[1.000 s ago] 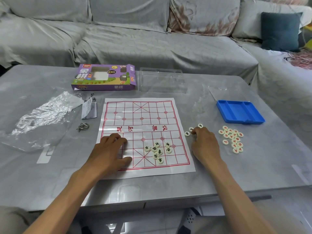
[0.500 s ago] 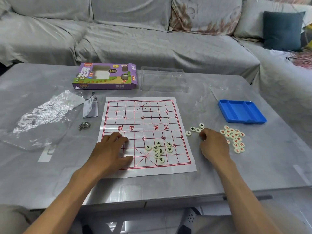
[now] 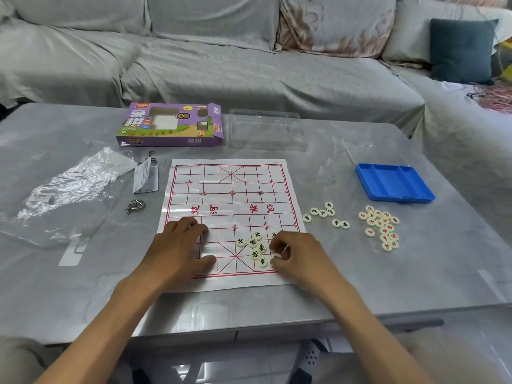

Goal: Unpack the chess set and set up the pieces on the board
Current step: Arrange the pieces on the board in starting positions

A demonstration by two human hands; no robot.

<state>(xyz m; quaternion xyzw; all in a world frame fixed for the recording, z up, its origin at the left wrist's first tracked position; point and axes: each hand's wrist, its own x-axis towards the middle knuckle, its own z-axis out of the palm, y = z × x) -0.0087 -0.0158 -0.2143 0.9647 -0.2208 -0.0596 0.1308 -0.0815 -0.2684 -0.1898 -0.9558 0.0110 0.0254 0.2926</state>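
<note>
Left hand (image 3: 177, 250) lies spread flat on the paper xiangqi board (image 3: 232, 189), pinning its near-left corner. Right hand (image 3: 296, 256) has fingers curled over the black-lettered pieces (image 3: 256, 248) clustered near the board's 5 o'clock corner (what it pinches is blurred). Advise lifting one disc at a time and seating it on a line crossing. Red-lettered pieces (image 3: 381, 227) wait on the desk (image 3: 415, 273) at 3 o'clock.

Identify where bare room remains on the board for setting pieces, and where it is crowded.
Free: the board's far half beyond the river lettering. Crowded: its near right, where black-lettered pieces cluster beside the right hand; the left hand covers the near left.
</note>
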